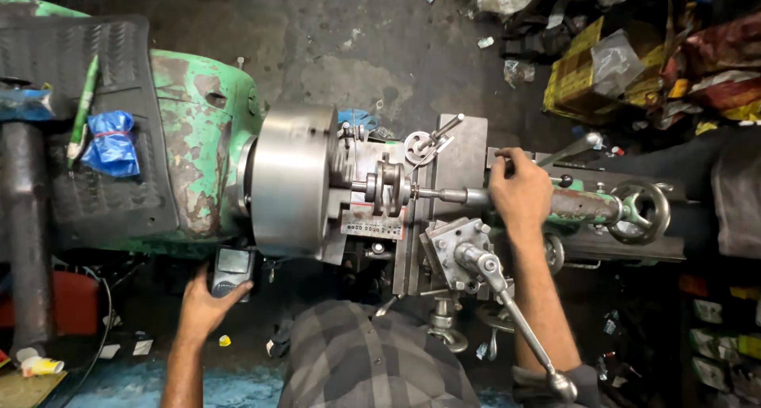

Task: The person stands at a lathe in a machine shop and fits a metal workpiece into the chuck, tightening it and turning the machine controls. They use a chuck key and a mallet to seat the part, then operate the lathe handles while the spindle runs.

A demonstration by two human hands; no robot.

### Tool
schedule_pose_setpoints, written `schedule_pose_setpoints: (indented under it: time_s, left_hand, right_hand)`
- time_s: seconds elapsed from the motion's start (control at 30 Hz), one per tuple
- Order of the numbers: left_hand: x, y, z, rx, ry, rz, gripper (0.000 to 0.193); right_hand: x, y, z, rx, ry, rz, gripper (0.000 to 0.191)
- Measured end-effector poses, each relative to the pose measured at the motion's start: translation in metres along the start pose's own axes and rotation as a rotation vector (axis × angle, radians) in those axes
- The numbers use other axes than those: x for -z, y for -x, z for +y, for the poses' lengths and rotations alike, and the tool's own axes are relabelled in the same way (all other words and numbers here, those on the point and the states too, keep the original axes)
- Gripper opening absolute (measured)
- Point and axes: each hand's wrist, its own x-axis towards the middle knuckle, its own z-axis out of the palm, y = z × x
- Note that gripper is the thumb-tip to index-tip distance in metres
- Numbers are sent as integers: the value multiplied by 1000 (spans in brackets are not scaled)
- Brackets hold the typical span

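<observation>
head view | worn on head | faces steeply down | close over lathe (317, 186)

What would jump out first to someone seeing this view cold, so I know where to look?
The big silver lathe chuck at centre, mounted on a worn green headstock with flaking paint, grabs the eye first. To its right, the right hand rests on the tailstock, near its handwheel. Below the chuck, the left hand touches a small dark control box, and a long tool post handle slants toward the lower right.
</observation>
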Motion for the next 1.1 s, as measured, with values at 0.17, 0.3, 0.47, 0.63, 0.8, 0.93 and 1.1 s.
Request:
schedule_pose_setpoints:
  time_s: [0.17,0.3,0.47,0.63,0.8,0.93,1.1]
  left_hand:
    - [-7,-5,-2,45,-59,-25,94]
    - [-7,-13,0,115,-32,-86,85]
    - [-19,-3,18,227,-228,-19,90]
    - [-82,23,46,77,-534,250,97]
    - [-111,19,49,150,-638,282,97]
    - [-104,18,47,120,-626,310,95]
    - [-62,10,39,255,-430,128,89]
  right_hand:
    - [-3,-6,1,-16,20,-13,16]
    - [-5,-10,2,-35,8,-30,15]
    - [-5,-14,3,-15,-14,-21,14]
    - [-8,-16,6,-40,-43,-10,13]
    - [-10,-18,10,-37,-40,2,13]
    - [-12,-19,11,-54,-46,1,13]
    - [-13,-20,9,-33,-49,13,12]
